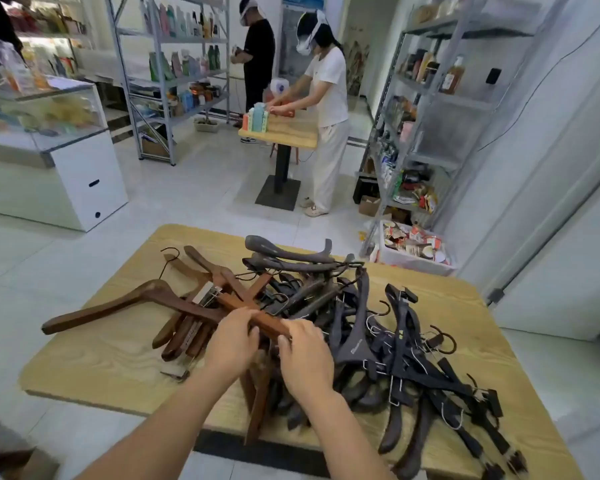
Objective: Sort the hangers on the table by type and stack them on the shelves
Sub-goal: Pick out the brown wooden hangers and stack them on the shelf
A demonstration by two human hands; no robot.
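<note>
A heap of hangers covers the wooden table (94, 362). Brown wooden hangers (118, 303) lie on the left side, dark grey and black clip hangers (416, 362) on the right, and thick grey hangers (284, 254) at the back. Both hands meet on one reddish-brown wooden hanger bar (243, 310) in the middle of the heap. My left hand (231, 344) grips the bar from the left with fingers curled over it. My right hand (303, 355) grips its near end, thumb and fingers wrapped around it.
Metal shelves (440, 109) with goods stand at the right, and another shelf unit (174, 74) at the back left. A glass counter (45, 140) is on the left. Two people work at a small table (281, 133) behind. A white crate (416, 251) sits on the floor.
</note>
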